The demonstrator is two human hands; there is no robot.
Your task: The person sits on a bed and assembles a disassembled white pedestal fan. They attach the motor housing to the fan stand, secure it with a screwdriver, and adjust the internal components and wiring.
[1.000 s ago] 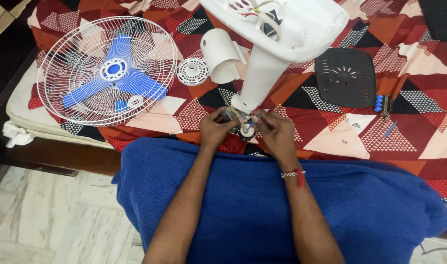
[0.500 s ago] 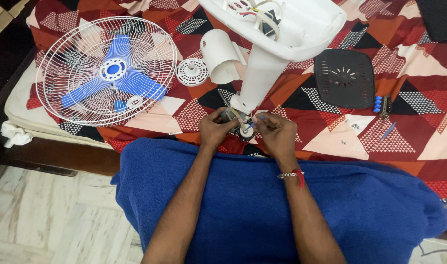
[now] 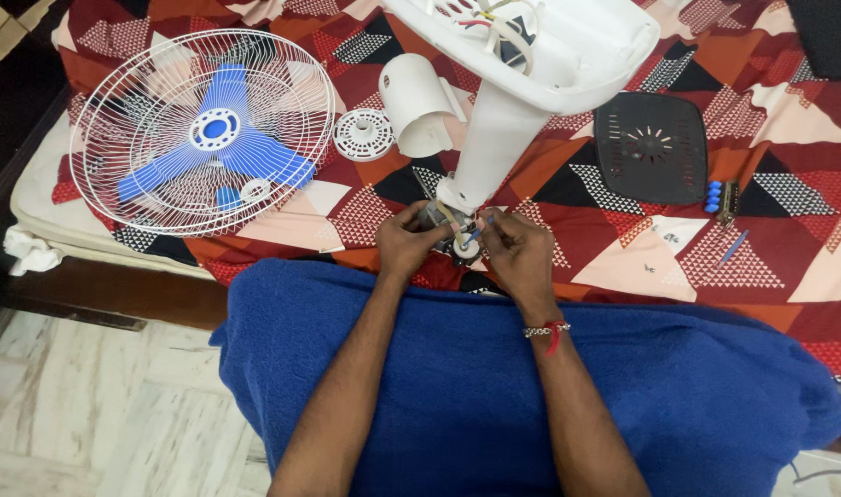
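1. Both hands meet at the narrow end of the white fan stand (image 3: 496, 138): the left hand (image 3: 409, 241) curls around the small grey motor part (image 3: 436, 217), while the right hand (image 3: 517, 250) pinches thin wires (image 3: 466, 236) between its fingertips.
2. That stand lies tilted on the bed (image 3: 742, 267), its wide hollow base (image 3: 568, 41) pointing away from the person and its wiring showing inside.
3. Judging from how the parts lie, the fan is already well stripped down: the wire guard (image 3: 204, 129) with the blue blade (image 3: 213, 156) lies apart at the left, and a round white cap (image 3: 363, 134) and a white cylindrical cover (image 3: 416, 103) rest between it and the stand.
4. A dark square grille plate (image 3: 650, 147) lies to the right, with small blue pieces (image 3: 713, 195) and a thin blue tool (image 3: 731, 247) just past it.
5. The wiring work at the motor end looks unfinished; nothing is rejoined yet.
6. A blue cloth (image 3: 696, 405) covers the person's lap against the bed edge, so the hands work in a tight spot; bare patchwork cover on each side gives open room.
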